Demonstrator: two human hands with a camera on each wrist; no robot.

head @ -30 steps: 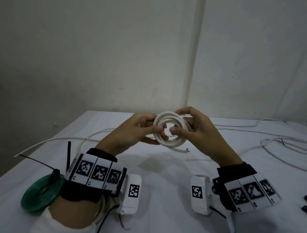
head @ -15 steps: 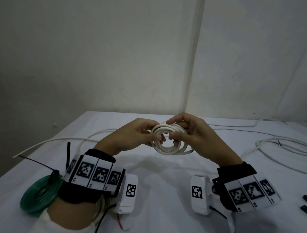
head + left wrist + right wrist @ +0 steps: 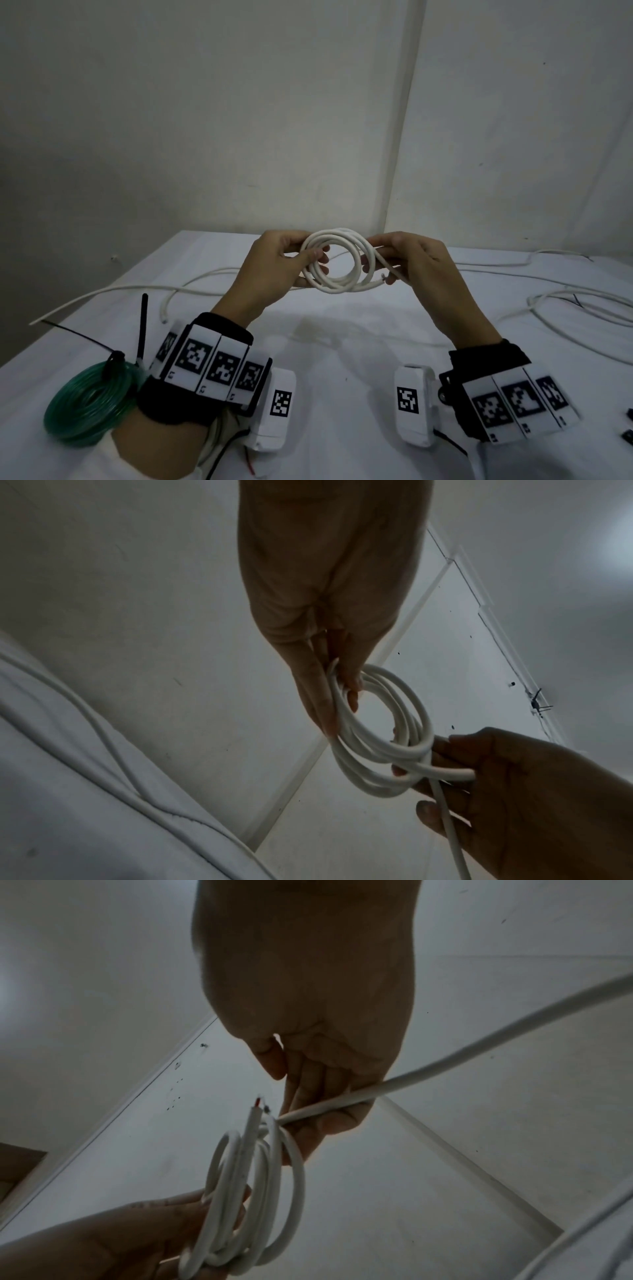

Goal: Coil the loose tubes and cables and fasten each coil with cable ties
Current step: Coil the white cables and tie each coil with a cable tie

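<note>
Both hands hold a small coil of white cable (image 3: 337, 284) in the air above the white table (image 3: 342, 342). My left hand (image 3: 291, 260) pinches the coil's left side, thumb in front. My right hand (image 3: 404, 260) grips the right side and the strand leading off to the right. The cable's cut end (image 3: 383, 278) sticks out by the right fingers. In the left wrist view the coil (image 3: 383, 750) hangs between both hands. In the right wrist view the coil (image 3: 253, 1204) shows its bare wire tip (image 3: 258, 1103).
A tied green tube coil (image 3: 85, 401) with black cable ties (image 3: 142, 322) lies at the near left. Loose white cables (image 3: 191, 287) run across the far left, and more white cable (image 3: 565, 308) loops at the right. Small black pieces (image 3: 628, 435) sit at the right edge.
The coil has been turned to face me and spread a little wider. My hands have moved apart to its two sides.
</note>
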